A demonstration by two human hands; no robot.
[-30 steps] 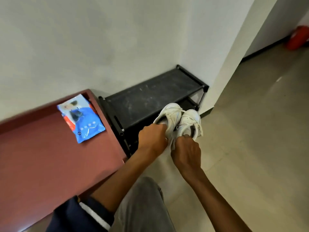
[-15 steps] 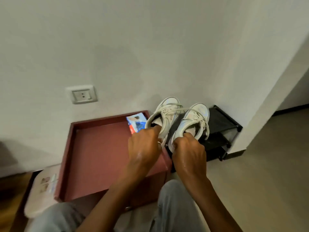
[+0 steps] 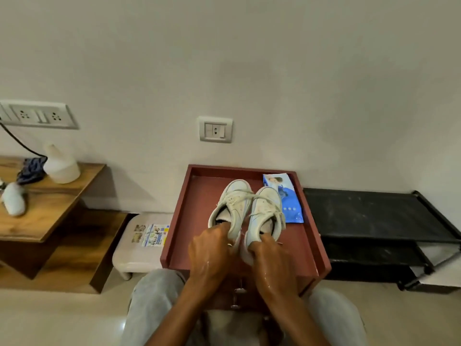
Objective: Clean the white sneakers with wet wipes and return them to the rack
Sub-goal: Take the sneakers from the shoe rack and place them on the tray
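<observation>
1. Two white sneakers [image 3: 249, 208] are held side by side, toes toward the wall [image 3: 224, 58], over the top of the red desk [image 3: 174, 233]; I cannot tell whether their soles touch it.
2. My left hand [image 3: 212, 253] grips the left sneaker [image 3: 233, 208], fingers curled into its heel opening.
3. My right hand [image 3: 272, 258] clamps the right sneaker [image 3: 265, 213] at the heel likewise.
4. A blue wet wipes pack [image 3: 290, 208] lies flat on the desk, just right of the shoes.
5. I see the black rack [image 3: 374, 213] standing right of the desk and a white stool [image 3: 134, 245] to its left.
</observation>
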